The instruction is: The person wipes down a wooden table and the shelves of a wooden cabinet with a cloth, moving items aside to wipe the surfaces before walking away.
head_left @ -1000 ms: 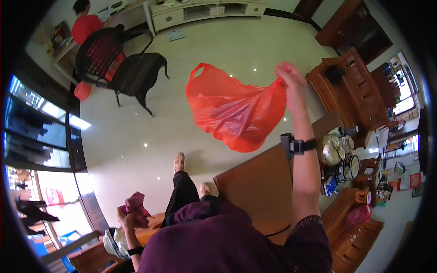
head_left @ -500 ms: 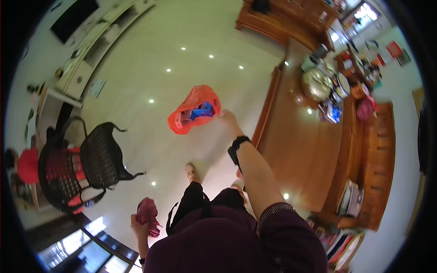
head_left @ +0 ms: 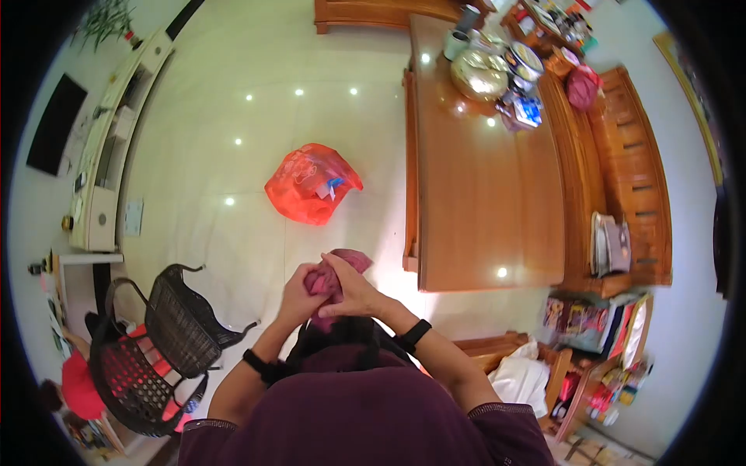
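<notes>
Head view: left hand (head_left: 298, 298), right hand (head_left: 356, 290) curled round crumpled maroon cloth (head_left: 324, 280); translucent red bag (head_left: 305, 186) slumped on glossy floor (head_left: 210, 241).

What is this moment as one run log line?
left hand: holding crumpled maroon cloth-like bundle | right hand: holding same bundle | translucent red plastic bag: on pale floor

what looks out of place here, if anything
Perhaps the red plastic bag: it sits slumped on the open floor, something blue and white showing in it, though the wooden table has bare space. Nothing looks plainly spilled or damaged.
</notes>
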Motion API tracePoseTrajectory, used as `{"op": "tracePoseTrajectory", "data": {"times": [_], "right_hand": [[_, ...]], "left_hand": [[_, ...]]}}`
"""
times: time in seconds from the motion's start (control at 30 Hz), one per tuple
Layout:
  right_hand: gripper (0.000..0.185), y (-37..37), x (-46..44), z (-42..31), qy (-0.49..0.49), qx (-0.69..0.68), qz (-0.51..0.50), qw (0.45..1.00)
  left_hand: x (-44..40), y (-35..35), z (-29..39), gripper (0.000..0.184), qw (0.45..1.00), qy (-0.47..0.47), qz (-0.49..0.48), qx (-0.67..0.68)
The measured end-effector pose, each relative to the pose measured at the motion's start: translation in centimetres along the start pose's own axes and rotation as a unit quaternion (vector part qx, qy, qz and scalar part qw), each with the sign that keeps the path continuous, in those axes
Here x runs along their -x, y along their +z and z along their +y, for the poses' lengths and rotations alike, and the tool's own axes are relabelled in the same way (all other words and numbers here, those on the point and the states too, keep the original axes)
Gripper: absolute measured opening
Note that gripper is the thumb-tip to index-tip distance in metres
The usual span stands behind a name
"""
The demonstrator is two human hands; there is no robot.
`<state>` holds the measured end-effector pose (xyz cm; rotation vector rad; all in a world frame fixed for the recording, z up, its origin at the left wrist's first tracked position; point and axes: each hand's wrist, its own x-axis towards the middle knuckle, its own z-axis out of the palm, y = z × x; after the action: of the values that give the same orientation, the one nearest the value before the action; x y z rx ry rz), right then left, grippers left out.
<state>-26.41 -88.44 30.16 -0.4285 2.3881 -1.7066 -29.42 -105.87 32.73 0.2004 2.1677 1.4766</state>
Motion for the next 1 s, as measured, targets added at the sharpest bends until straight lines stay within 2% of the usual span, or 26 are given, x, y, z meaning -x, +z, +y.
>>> {"op": "tracePoseTrajectory", "data": {"times": [0.03,0.07,0.1,0.13,0.17,0.2,0.23,0.27,0.33,0.37,0.4,0.43,0.47,0.53,0.63,0.7,0.73,0.8,0.87,0.93,0.97,1.0], "right_hand": [[0.105,-0.2,1.0,-0.4,0.004,-0.005,0.021,1.0],[0.11,-0.6,2.3,-0.7,0.05,-0.035,0.058,0.996],[0.115,-1.1,3.7,-1.1,0.096,-0.064,0.099,0.988],[0.115,-1.5,5.0,-0.8,0.102,-0.063,0.137,0.983],[0.118,-1.8,6.4,-0.2,0.117,-0.123,0.178,0.969],[0.121,-2.1,8.0,0.2,0.125,-0.182,0.218,0.951],[0.112,-2.1,9.6,0.2,0.135,-0.211,0.254,0.934],[0.112,-1.9,11.2,0.5,0.136,-0.208,0.286,0.926],[0.098,-0.7,13.9,1.6,0.265,-0.246,0.394,0.845],[0.098,0.2,15.2,2.1,0.264,-0.252,0.415,0.834],[0.092,1.0,16.7,2.5,0.284,-0.295,0.474,0.779],[0.086,1.3,18.1,2.8,0.302,-0.337,0.527,0.719],[0.086,1.5,19.5,3.1,0.299,-0.343,0.543,0.705],[0.082,2.2,22.1,3.4,0.287,-0.423,0.61,0.606],[0.065,2.6,24.9,3.1,0.319,-0.339,0.716,0.52],[0.062,2.9,26.5,3.4,0.305,-0.332,0.756,0.475],[0.061,3.1,27.2,3.9,0.294,-0.33,0.774,0.453],[0.06,2.9,28.4,5.1,0.301,-0.297,0.798,0.43],[0.059,2.0,29.8,6.3,0.308,-0.268,0.814,0.414],[0.058,-0.8,31.4,7.2,0.336,-0.159,0.841,0.393],[0.057,-2.0,33.1,9.6,0.296,-0.147,0.848,0.414],[0.055,-4.7,34.5,9.9,0.294,-0.122,0.842,0.436]], "left_hand": [[-0.7,1.7,0.0,0.05,0.992,-0.043,-0.023,0.117],[-1.1,3.3,0.1,0.055,0.968,-0.09,-0.052,0.229],[-1.0,4.5,1.0,0.055,0.97,-0.087,-0.082,0.214],[-1.1,5.6,2.5,0.057,0.934,-0.138,-0.113,0.311],[-1.3,6.7,3.9,0.059,0.884,-0.194,-0.145,0.4],[-1.3,7.7,5.1,0.059,0.886,-0.193,-0.182,0.381],[-1.1,8.6,6.0,0.054,0.869,-0.209,-0.204,0.399],[-0.9,9.4,6.4,0.048,0.853,-0.229,-0.22,0.415],[-1.2,10.8,6.0,0.047,0.856,-0.226,-0.277,0.373],[-1.4,11.6,6.3,0.047,0.891,-0.218,-0.306,0.256],[-1.7,12.3,6.4,0.047,0.912,-0.202,-0.331,0.137],[-2.2,13.0,5.7,0.035,0.941,-0.118,-0.316,0.041],[-3.5,13.2,4.8,0.022,0.944,0.016,-0.32,-0.082],[-5.6,13.3,5.7,0.015,0.903,0.061,-0.328,-0.271],[-9.9,13.6,3.5,0.015,0.88,0.101,-0.35,-0.304],[-13.7,14.0,0.1,0.019,0.861,0.147,-0.373,-0.315],[-15.3,14.8,-0.3,0.019,0.854,0.151,-0.384,-0.316],[-17.7,16.4,-0.8,0.021,0.783,0.252,-0.389,-0.415],[-19.4,18.7,-0.9,0.023,0.769,0.241,-0.392,-0.444],[-21.1,21.4,-1.5,0.036,0.735,0.203,-0.362,-0.535],[-21.6,22.7,-2.0,0.036,0.734,0.204,-0.361,-0.537],[-21.9,24.0,-2.8,0.051,0.724,0.187,-0.343,-0.568]]}}
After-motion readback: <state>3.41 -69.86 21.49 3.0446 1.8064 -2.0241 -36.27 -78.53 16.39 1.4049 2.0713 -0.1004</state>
